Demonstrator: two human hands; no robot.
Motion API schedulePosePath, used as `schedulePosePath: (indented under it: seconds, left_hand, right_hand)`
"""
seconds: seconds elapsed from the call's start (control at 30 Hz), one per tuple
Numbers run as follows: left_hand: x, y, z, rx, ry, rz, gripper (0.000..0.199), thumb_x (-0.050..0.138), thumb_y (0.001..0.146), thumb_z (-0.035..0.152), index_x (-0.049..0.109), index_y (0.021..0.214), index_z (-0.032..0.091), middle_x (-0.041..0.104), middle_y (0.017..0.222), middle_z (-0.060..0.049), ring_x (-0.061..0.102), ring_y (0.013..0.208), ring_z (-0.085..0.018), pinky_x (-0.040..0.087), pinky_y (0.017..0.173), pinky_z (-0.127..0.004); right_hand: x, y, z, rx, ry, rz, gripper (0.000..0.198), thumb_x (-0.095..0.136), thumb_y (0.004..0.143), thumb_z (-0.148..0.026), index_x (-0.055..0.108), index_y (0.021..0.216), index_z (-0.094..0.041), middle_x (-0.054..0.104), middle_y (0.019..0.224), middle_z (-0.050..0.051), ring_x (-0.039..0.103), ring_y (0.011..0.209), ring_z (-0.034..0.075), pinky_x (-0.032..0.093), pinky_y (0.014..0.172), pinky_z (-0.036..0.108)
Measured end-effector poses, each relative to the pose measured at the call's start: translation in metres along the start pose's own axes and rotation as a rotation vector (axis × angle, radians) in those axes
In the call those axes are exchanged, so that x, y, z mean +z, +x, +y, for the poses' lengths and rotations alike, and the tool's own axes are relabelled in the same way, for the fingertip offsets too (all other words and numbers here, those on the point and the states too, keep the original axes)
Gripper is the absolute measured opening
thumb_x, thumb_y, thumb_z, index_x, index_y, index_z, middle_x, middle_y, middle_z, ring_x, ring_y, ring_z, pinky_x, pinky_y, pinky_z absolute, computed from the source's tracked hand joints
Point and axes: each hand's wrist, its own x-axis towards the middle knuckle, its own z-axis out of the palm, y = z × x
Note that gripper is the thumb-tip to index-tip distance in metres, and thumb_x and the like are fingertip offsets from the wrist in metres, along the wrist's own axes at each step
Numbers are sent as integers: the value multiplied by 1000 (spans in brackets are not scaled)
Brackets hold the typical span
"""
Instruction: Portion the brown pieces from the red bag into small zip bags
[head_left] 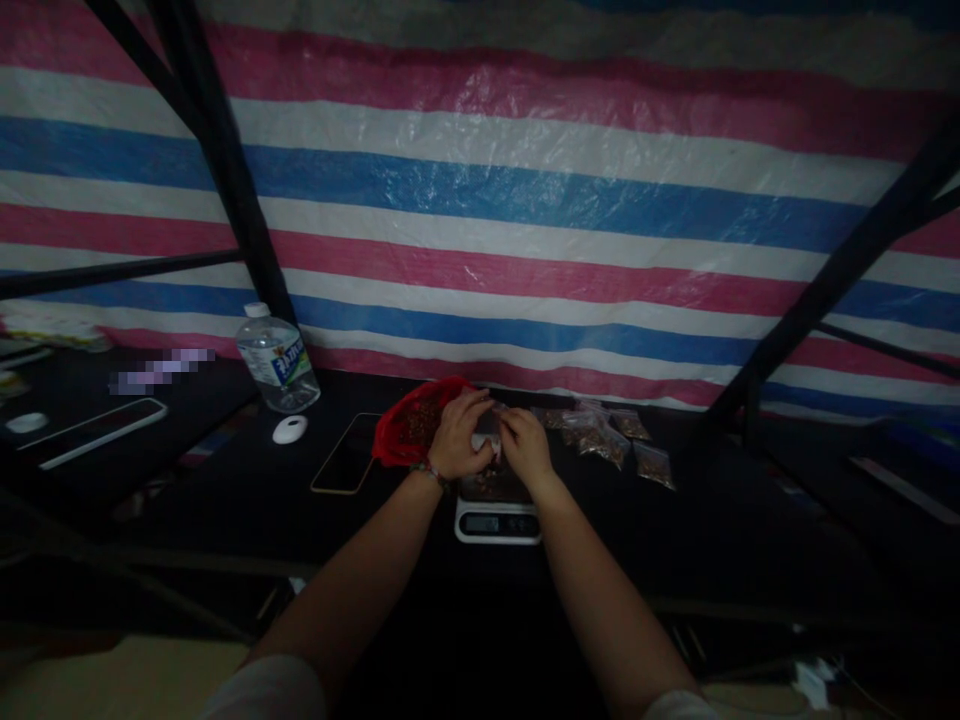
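Note:
Over the kitchen scale (pixel 498 524), both hands meet at a small clear plastic bag (pixel 485 441). My left hand (pixel 456 440) curls round its left side, thumb and fingers closed in. The fingertips of my right hand (pixel 526 448) pinch its upper right edge. My fingers cover most of the bag, so its contents are hard to make out. Small brown bits lie on the scale's dark plate, and its display is too dim to read. Just left of my left hand, a red plastic bag (pixel 386 440) lies open with brown seed-like pieces inside.
Several filled zip bags (pixel 596 440) lie right of my hands. A phone (pixel 346 455), a white mouse-shaped object (pixel 290 429) and a big water bottle (pixel 277 365) are on the left. Dark metal posts (pixel 240 220) slant up before a striped plastic sheet (pixel 525 220).

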Motion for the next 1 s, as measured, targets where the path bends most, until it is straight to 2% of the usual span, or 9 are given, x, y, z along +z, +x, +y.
schedulePosePath:
  seconds: [0.1, 0.23, 0.47, 0.67, 0.77, 0.9, 1.0]
  left_hand:
    - [-1, 2, 0, 4, 48, -146, 75, 57, 64, 26, 37, 136, 20, 39, 142, -11, 32, 131, -31, 21, 107, -49]
    - [-2, 3, 1, -19, 60, -230, 77, 60, 65, 27, 36, 138, 22, 43, 139, -9, 30, 132, -32, 15, 109, -49]
    - [-6, 4, -8, -89, 45, -230, 64, 62, 64, 27, 50, 127, 25, 55, 126, -7, 41, 121, -30, 17, 108, -47]
    - [-3, 3, -12, -74, -12, -207, 63, 64, 61, 26, 52, 123, 19, 59, 118, -8, 50, 113, -26, 20, 108, -45]
    - [-3, 2, -15, -80, -18, -195, 59, 65, 63, 31, 53, 120, 18, 61, 114, -8, 52, 110, -26, 24, 106, -45]
    - [-2, 0, -21, -149, 3, -174, 59, 69, 64, 41, 54, 117, 18, 60, 113, -10, 52, 109, -28, 34, 98, -43]
    - [0, -2, -25, -190, 5, -163, 58, 68, 66, 42, 54, 116, 18, 60, 112, -10, 52, 106, -28, 37, 94, -42]
  right_hand:
    - [-1, 2, 2, 20, 21, -41, 19, 58, 79, -20, 68, 95, -19, 65, 93, 8, 58, 91, 21, 48, 85, 38]
    - [-2, 3, 3, 24, 44, -108, 28, 65, 73, -22, 66, 101, -21, 63, 103, 8, 56, 101, 22, 44, 92, 40]
    - [-6, 2, -4, -11, 61, -117, 31, 67, 72, -24, 65, 102, -21, 61, 105, 8, 54, 102, 22, 44, 92, 39]
    - [-5, 1, -5, -25, 65, -117, 32, 67, 73, -25, 64, 105, -22, 60, 106, 8, 53, 103, 22, 43, 92, 40]
    - [-5, 1, -1, -27, 83, -103, 25, 59, 80, -22, 65, 104, -22, 60, 105, 7, 53, 102, 21, 43, 92, 39]
    - [-12, 5, 10, 34, 157, -24, 23, 47, 87, -22, 64, 103, -22, 61, 104, 7, 54, 103, 19, 41, 93, 38]
    - [-23, 6, 22, 113, 202, -51, 31, 56, 84, -30, 58, 114, -22, 60, 111, 8, 54, 107, 21, 41, 93, 40]
